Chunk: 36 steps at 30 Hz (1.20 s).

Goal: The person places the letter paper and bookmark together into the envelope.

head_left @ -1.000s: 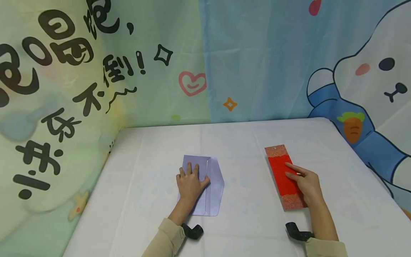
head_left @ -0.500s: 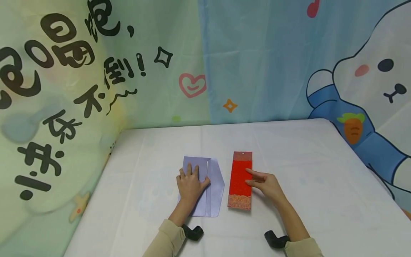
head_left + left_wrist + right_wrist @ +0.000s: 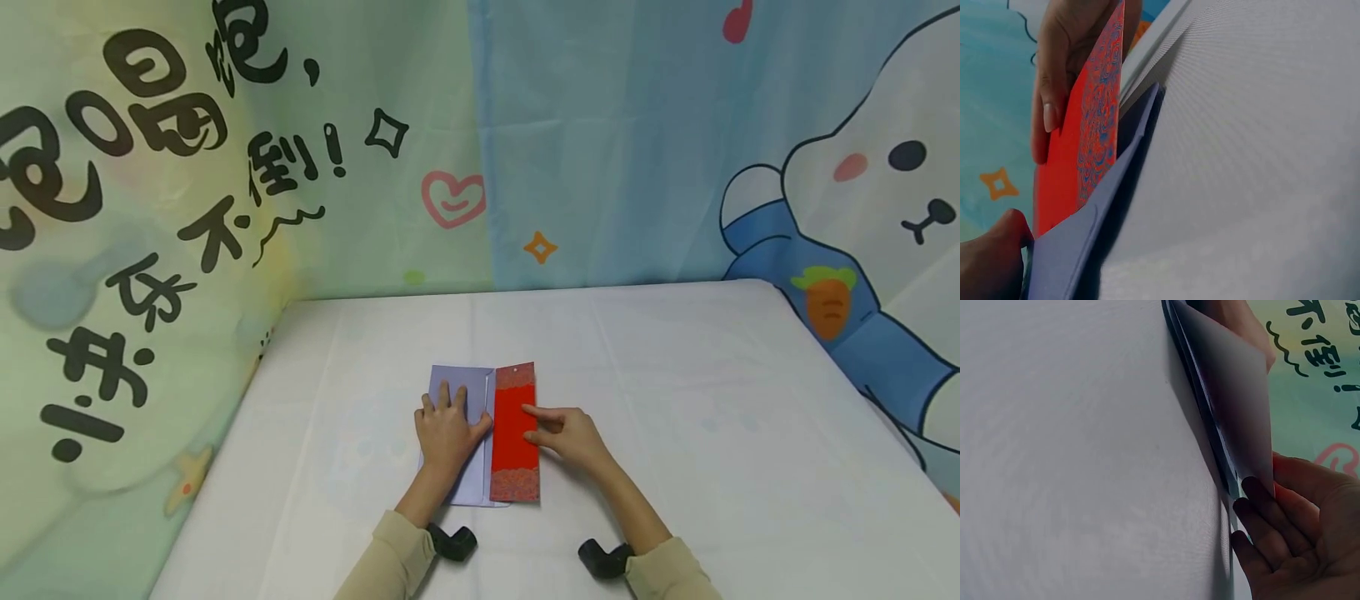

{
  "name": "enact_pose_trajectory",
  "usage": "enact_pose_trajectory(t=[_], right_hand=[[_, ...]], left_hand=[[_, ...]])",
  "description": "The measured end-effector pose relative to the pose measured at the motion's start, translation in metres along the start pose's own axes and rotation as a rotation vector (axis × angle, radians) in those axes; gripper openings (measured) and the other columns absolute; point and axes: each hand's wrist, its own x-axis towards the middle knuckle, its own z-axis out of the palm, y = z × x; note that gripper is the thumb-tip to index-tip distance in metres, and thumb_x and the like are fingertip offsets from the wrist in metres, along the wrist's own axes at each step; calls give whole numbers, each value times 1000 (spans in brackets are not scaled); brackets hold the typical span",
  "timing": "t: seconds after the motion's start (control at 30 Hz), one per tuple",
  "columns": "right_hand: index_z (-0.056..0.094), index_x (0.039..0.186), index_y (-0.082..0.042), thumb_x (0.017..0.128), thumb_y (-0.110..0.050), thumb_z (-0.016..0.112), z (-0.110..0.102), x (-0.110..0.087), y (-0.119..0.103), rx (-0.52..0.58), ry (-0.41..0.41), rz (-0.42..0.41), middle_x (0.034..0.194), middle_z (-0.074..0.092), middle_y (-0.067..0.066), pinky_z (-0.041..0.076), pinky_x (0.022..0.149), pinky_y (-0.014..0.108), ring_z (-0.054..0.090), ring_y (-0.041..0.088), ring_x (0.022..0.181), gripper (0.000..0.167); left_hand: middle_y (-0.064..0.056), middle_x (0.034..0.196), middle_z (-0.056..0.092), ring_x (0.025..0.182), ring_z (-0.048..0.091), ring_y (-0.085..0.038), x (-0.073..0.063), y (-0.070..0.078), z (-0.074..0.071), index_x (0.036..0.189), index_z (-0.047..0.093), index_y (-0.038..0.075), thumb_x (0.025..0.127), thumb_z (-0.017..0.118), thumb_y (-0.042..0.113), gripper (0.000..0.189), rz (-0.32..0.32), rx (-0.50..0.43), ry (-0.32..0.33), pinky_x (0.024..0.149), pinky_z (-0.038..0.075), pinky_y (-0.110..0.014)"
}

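Note:
A lavender envelope (image 3: 467, 479) lies on the white-covered table, its pointed flap side toward the right. My left hand (image 3: 446, 432) rests spread on it with straight fingers. My right hand (image 3: 572, 437) pinches the right edge of a long red card (image 3: 514, 429) with patterned ends and a small hole near the top. Held tilted, the card (image 3: 1063, 169) overlaps the envelope's flap (image 3: 1116, 178) in the left wrist view. Its plain pale back (image 3: 1235, 387) faces the right wrist camera. Whether the card's left edge is inside the envelope cannot be told.
A white cloth covers the table (image 3: 360, 350). Behind it hangs a printed curtain (image 3: 600, 167) with characters, a heart and a bear-like figure. Black wrist-camera mounts (image 3: 453, 544) sit at both wrists, close above the cloth.
My right hand has carried the red card leftward, from the right part of the table to over the envelope's flap side. The left hand and the envelope have stayed in place.

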Motion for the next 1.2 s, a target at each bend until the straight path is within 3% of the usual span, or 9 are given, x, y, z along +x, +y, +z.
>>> enact_pose_trajectory(t=[0.53, 0.8, 1.2], right_hand=[[66, 116, -12, 77, -19, 74, 3, 5, -2, -130, -4, -7, 118, 60, 17, 42, 90, 44, 54, 30, 112, 40], [65, 118, -12, 77, -17, 73, 10, 5, -8, -175, 4, -28, 119, 60, 15, 39, 92, 47, 52, 33, 114, 41], [55, 130, -17, 81, -21, 69, 15, 4, 0, -269, -118, -138, 141, 36, 21, 29, 96, 59, 31, 51, 125, 51]], left_hand=[[-16, 111, 64, 84, 61, -40, 4, -1, -1, 104, 72, 15, 73, 57, 51, 50, 0, -21, -1, 60, 47, -44], [-17, 108, 65, 81, 61, -41, 2, -2, 0, 101, 72, 13, 70, 58, 52, 52, -6, -54, 48, 57, 47, -44], [-17, 111, 64, 85, 62, -42, 3, -3, 0, 107, 70, 11, 72, 57, 53, 55, -18, -52, 10, 61, 49, -45]])
